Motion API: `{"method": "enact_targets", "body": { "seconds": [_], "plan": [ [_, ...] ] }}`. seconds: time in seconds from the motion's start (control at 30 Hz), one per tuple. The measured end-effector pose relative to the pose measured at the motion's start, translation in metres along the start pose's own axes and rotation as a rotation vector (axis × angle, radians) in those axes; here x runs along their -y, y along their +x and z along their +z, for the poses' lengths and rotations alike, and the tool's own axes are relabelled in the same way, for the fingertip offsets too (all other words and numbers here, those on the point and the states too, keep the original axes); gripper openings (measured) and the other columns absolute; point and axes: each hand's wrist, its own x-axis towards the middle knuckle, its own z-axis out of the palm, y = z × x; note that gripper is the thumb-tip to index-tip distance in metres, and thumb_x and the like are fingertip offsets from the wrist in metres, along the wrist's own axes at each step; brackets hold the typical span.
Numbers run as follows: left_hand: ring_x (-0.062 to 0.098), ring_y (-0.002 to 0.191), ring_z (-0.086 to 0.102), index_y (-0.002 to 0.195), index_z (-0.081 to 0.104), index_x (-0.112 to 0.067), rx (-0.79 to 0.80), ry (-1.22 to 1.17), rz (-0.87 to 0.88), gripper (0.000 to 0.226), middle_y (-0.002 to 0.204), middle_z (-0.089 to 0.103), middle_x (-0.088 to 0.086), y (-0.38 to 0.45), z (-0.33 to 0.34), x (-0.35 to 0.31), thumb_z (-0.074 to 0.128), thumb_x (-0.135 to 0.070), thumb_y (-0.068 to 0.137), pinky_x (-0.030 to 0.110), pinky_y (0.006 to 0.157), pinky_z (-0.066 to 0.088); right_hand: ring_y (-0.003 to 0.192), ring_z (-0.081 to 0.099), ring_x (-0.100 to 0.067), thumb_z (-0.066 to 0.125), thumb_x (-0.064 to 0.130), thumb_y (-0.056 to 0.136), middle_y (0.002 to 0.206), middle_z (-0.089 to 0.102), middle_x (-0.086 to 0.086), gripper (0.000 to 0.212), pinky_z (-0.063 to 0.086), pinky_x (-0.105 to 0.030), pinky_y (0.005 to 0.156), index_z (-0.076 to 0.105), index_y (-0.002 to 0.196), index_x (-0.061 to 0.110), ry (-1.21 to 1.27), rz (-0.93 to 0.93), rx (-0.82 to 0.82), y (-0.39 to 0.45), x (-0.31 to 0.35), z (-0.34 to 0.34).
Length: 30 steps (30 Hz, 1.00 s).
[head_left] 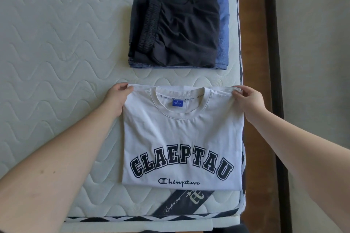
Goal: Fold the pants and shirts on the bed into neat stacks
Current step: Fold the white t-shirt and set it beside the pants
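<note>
A folded white t-shirt [181, 138] with dark block lettering lies face up near the mattress's front right corner. My left hand [118, 98] pinches its top left shoulder corner. My right hand [248, 100] pinches its top right shoulder corner. Farther back sits a stack of folded pants: black pants [176, 30] with an elastic waistband on top of a blue garment [223, 30] that shows along the right and front edges.
The quilted white mattress [56, 53] stretches to the left and back. Its right edge runs along a brown wooden bed frame [251, 43] beside a grey floor. A dark brand label [185, 202] is on the mattress just in front of the shirt.
</note>
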Motion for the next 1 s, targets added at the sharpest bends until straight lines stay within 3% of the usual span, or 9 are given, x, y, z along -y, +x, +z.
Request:
{"method": "enact_targets", "body": {
  "seconds": [0.1,0.17,0.27,0.43,0.57,0.67,0.73,0.77,1.0],
  "plan": [
    [0.024,0.114,0.061,0.132,0.055,-0.006,0.049,0.026,-0.022,0.047,0.127,0.063,0.011,-0.007,-0.006,0.006,0.067,-0.030,0.092,0.037,0.099,0.049,0.081,0.059,-0.011,0.070,0.031,0.089,0.095,0.064,0.004,0.031,0.050,-0.028,0.076,0.068,0.119,0.024,-0.057,-0.014,-0.006,0.001,-0.004,0.000],
    [0.023,0.108,0.064,0.128,0.058,-0.007,0.117,0.087,-0.043,0.044,0.123,0.066,0.011,-0.019,-0.013,0.019,0.068,-0.029,0.091,0.031,0.090,0.049,0.094,0.063,-0.016,0.069,0.039,0.088,0.107,0.064,0.001,0.042,0.054,-0.038,0.086,0.060,0.125,0.020,-0.144,0.034,-0.005,-0.007,-0.014,-0.003],
    [0.024,0.107,0.065,0.125,0.060,-0.006,0.179,0.120,-0.093,0.040,0.120,0.067,0.013,-0.043,-0.022,0.049,0.070,-0.020,0.089,0.034,0.093,0.049,0.089,0.068,-0.025,0.071,0.047,0.083,0.100,0.070,-0.005,0.040,0.056,-0.050,0.084,0.065,0.107,0.015,-0.267,0.129,0.061,-0.030,-0.041,-0.009],
    [0.024,0.110,0.065,0.128,0.058,-0.009,0.229,0.079,-0.112,0.050,0.119,0.069,0.008,-0.074,-0.028,0.083,0.076,-0.018,0.082,0.041,0.097,0.050,0.083,0.070,-0.018,0.082,0.052,0.069,0.092,0.073,0.004,0.047,0.060,-0.043,0.076,0.066,0.100,0.021,-0.344,0.190,0.189,-0.063,-0.065,-0.014],
    [0.024,0.107,0.066,0.128,0.057,-0.007,0.237,0.138,-0.108,0.053,0.119,0.068,0.009,-0.086,-0.031,0.101,0.079,-0.014,0.079,0.043,0.096,0.052,0.082,0.068,-0.022,0.078,0.044,0.076,0.088,0.072,-0.001,0.034,0.059,-0.045,0.077,0.069,0.093,0.016,-0.411,0.149,0.118,-0.068,-0.072,-0.013],
    [0.016,0.087,0.069,0.109,0.064,-0.009,0.085,0.207,-0.033,0.032,0.104,0.071,0.006,-0.095,-0.031,0.114,0.077,-0.020,0.083,0.028,0.076,0.055,0.078,0.067,-0.022,0.073,0.046,0.080,0.081,0.070,0.000,0.030,0.058,-0.040,0.069,0.067,0.085,0.017,-0.418,0.109,0.045,-0.074,-0.077,-0.012],
    [0.006,0.072,0.065,0.097,0.064,-0.014,-0.028,0.239,0.023,0.020,0.094,0.071,0.004,-0.103,-0.031,0.127,0.074,-0.027,0.087,0.018,0.059,0.051,0.077,0.067,-0.023,0.070,0.050,0.081,0.082,0.070,-0.002,0.036,0.056,-0.037,0.066,0.067,0.085,0.014,-0.398,0.110,0.022,-0.080,-0.083,-0.013],
    [0.004,0.069,0.065,0.095,0.064,-0.016,-0.047,0.247,0.026,0.019,0.092,0.071,0.003,-0.108,-0.031,0.136,0.072,-0.030,0.087,0.018,0.057,0.051,0.077,0.067,-0.023,0.070,0.052,0.081,0.083,0.071,-0.004,0.040,0.057,-0.039,0.068,0.067,0.087,0.012,-0.389,0.129,0.032,-0.084,-0.086,-0.014],
    [0.019,0.095,0.068,0.116,0.065,-0.008,0.083,0.271,-0.070,0.043,0.106,0.072,0.005,-0.144,-0.043,0.188,0.080,-0.027,0.080,0.035,0.090,0.052,0.082,0.069,-0.027,0.074,0.055,0.078,0.088,0.073,-0.005,0.046,0.059,-0.047,0.078,0.068,0.093,0.012,-0.435,0.249,0.263,-0.149,-0.135,-0.030]
  ]
}}
